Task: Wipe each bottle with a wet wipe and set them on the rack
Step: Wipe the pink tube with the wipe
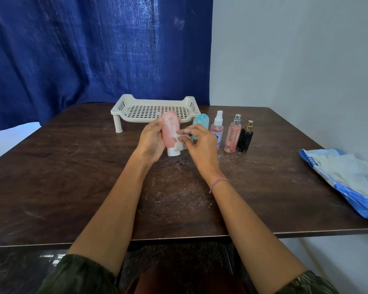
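Plainly we are early in the job. On the dark brown wooden table [72, 177], the white perforated plastic rack [120, 107] stands at the far side on short legs. We see no bottle on its slotted floor yet, so nothing counts as finished. At the right edge lies the opened blue plastic wipe packet [308, 161], with white wipes bulging from its mouth, plenty for the work ahead.

Near the middle, just in front of the rack, our left hand [152, 143] grips the pink plastic bottle [168, 134] cap-down, fingers curled round its body. Four more bottles wait in a row to its right:
- a teal oval bottle [201, 122], partly hidden behind our right hand [202, 145]
- a clear spray bottle with pink liquid [217, 130]
- a slim pink spray bottle with a silver top [232, 136]
- a black bottle with a gold top [244, 139]

We judge that all four still need wiping. Lastly, our right hand pinches the small white wet wipe [180, 135] against the pink bottle's side, so this one looks mid-wipe.
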Demonstrator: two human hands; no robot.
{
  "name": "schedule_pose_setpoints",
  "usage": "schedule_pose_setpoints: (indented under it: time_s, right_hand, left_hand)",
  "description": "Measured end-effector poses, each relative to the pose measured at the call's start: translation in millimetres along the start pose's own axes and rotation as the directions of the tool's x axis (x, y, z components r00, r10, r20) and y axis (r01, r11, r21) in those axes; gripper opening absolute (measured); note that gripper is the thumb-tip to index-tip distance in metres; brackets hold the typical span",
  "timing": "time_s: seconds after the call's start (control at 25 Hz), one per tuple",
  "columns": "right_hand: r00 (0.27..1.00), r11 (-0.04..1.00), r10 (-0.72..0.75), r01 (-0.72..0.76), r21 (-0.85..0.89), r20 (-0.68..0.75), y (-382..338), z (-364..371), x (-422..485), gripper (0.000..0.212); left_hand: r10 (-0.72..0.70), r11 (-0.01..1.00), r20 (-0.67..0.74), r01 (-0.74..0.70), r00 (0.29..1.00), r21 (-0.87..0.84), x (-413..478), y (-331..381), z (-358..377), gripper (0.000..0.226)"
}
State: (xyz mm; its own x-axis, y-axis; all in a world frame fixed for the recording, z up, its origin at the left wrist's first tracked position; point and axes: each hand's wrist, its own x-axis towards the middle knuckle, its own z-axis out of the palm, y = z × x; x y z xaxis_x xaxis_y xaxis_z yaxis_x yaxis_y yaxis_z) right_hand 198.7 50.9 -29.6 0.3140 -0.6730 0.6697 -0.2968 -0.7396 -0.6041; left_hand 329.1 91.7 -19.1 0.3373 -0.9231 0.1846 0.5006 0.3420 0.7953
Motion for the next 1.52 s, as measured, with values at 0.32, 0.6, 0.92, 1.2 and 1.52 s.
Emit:
schedule_pose_setpoints:
  time_s: [0.32,0.6,0.92,1.2,1.52]
  right_hand:
    - [1.0,1.0,-0.014,0.014,0.012,0.011,0.0,-2.0,0.7,0.02]
    - [0.999,0.999,-0.042,0.042,0.007,-0.027,-2.6,-2.2,0.8,0.019]
    - [0.997,0.989,-0.083,0.081,-0.12,-0.007,-1.8,-7.0,-1.1,0.017]
    - [0.993,0.992,-0.118,0.118,-0.039,-0.004,-6.5,-2.9,-1.6,0.017]
    - [0.998,0.999,-0.05,0.05,0.015,0.032,-3.4,-2.4,0.0,0.019]
  left_hand:
    - [0.004,1.0,-0.013,-0.004,1.0,-0.012,1.1,1.0,-2.0,0.035]
    - [-0.057,0.998,0.041,0.056,0.998,0.014,0.8,-2.5,0.2,0.041]
    - [-0.053,0.999,0.006,0.053,0.999,-0.003,3.9,-1.4,-2.5,0.041]
    - [-0.079,0.997,0.07,0.078,0.994,0.026,1.5,-5.2,1.1,0.04]
    - [-0.088,0.996,0.027,0.088,0.996,0.0,4.1,-2.9,-0.7,0.041]
